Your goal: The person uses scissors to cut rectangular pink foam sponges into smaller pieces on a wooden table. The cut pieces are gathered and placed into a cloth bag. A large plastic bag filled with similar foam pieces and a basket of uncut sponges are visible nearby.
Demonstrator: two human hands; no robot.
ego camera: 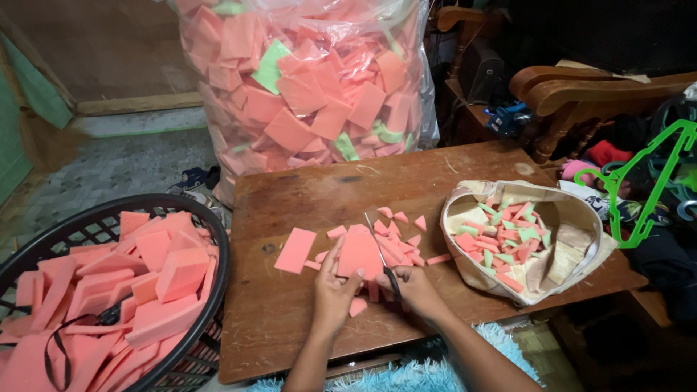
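The left hand pinches a pink foam piece at its lower left edge, its fingers closed on the foam and holding it just above the wooden desk. The right hand grips the dark handles of a pair of scissors, fingers curled shut around them; the blades run up along the foam's right side, and how far they are parted is hard to make out. Small pink offcuts lie scattered just beyond and to the right of the fingers, and a larger flat foam slab lies just to their left. Farther right, near the desk's right edge, sits a beige cloth bag holding pink and green bits. Bare desk lies open left of the hands and beyond the offcuts, towards the far edge. Off the desk's left edge stands a black basket heaped with pink foam, cut off by the frame. Beyond the far edge rises a clear plastic sack of foam, its top cut off. A green hanger hangs at the far right. Both forearms leave the frame at the bottom.
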